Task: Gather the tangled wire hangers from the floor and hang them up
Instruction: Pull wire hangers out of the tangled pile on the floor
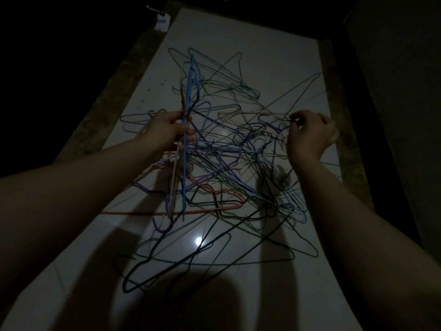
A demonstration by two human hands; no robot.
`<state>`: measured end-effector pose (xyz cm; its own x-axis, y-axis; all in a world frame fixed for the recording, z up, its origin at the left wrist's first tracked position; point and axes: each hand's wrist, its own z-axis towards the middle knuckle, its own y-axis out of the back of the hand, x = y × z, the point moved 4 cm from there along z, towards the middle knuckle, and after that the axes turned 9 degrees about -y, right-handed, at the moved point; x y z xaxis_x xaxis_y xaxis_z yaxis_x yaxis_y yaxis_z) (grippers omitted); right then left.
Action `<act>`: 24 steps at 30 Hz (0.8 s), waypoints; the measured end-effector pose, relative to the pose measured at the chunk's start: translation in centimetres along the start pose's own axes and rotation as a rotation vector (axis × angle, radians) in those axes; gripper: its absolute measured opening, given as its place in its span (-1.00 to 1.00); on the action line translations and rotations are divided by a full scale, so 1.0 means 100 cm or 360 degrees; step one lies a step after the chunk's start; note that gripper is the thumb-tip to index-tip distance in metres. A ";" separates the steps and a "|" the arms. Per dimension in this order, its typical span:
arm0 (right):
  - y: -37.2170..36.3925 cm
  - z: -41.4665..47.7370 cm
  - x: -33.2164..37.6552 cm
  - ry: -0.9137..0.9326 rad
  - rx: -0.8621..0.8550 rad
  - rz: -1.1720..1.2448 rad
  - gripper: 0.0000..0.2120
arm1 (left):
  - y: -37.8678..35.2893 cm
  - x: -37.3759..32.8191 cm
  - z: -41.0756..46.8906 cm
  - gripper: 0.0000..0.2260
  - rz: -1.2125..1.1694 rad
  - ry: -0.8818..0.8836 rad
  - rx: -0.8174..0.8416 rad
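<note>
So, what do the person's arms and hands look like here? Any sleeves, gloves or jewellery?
Both arms are bare: no sleeve shows on the left forearm or the right forearm. The left hand and right hand wear no gloves. No watch or bracelet shows at either wrist. The light is too dim to tell rings on the fingers.

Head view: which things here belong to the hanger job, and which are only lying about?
Job: held hanger bunch, gripped by left hand; tangled hangers on the floor; right hand, pinching one wire.
Lying about: small white object at the far left floor edge.
</note>
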<state>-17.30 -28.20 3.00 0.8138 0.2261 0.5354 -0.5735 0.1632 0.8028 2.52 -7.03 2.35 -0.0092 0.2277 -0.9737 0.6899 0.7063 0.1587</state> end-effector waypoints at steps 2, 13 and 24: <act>0.005 0.006 0.000 0.0012 -0.0043 0.0003 -0.82 | 0.000 0.000 0.000 -0.82 -0.0006 0.0012 -0.0011; -0.012 -0.008 0.007 0.0217 -0.0015 -0.0197 -0.70 | -0.004 0.002 0.000 -0.83 0.0022 0.0024 0.0054; -0.023 -0.021 0.023 -0.0005 0.0313 0.0751 -0.32 | -0.007 0.016 0.006 -0.72 0.0046 0.0091 0.0041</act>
<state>-14.31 -26.07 1.83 0.4707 0.2289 0.8521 -0.8504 -0.1397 0.5073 2.47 -7.56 0.60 -0.0296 0.2861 -0.9578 0.7089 0.6815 0.1816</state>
